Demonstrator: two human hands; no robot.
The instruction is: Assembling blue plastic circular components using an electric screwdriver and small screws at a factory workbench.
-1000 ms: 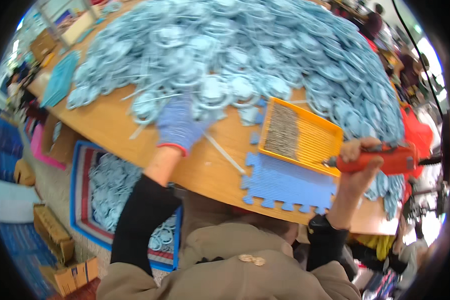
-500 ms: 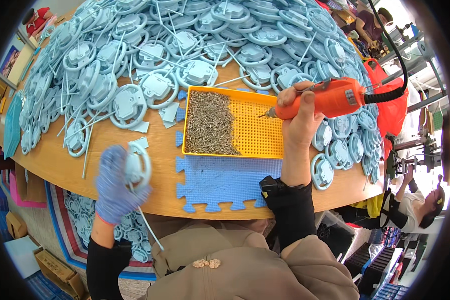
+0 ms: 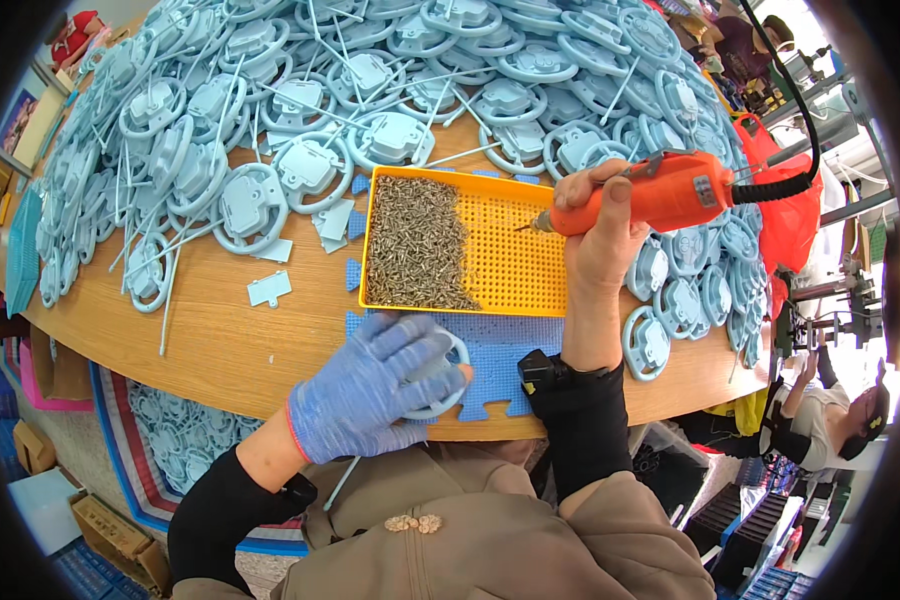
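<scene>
A worker's two hands over a wooden table (image 3: 220,345), seen from above. The left hand (image 3: 370,385), in a blue knitted glove with a red cuff edge, is half closed, its fingers slightly spread and curled over one pale-blue plastic toy steering wheel (image 3: 460,352). That wheel is at the near edge of the table, over a ribbed blue foam mat (image 3: 505,365) with jigsaw-cut edges. The glove hides most of it; a smooth, round rim shows at the right, beside one bare fingertip. A thin pale-blue rod (image 3: 342,484) pokes out below the glove; whether it joins the wheel cannot be seen.

The bare right hand (image 3: 602,228) is closed around a glossy red-orange electric screwdriver (image 3: 675,192), thumb along its side, the slim bit pointing left above a yellow plastic tray (image 3: 515,255). A black coiled cable (image 3: 775,188) runs from its back end. The tray is rectangular, its floor dotted with holes; small metal screws (image 3: 415,245), too many to count, cover its left part. The hand and tool block its right end.

Behind rises a heap of matching wheels (image 3: 395,138), dozens of them, rods sticking out among them. At least four flat pale-blue plates (image 3: 269,289) lie left of the tray. A crinkled red plastic bag (image 3: 790,225) sits at the right. Below the table's left edge, a striped container (image 3: 128,455) holds more pale-blue parts. Three other people are visible, one at the right (image 3: 830,410) and two in the upper corners.
</scene>
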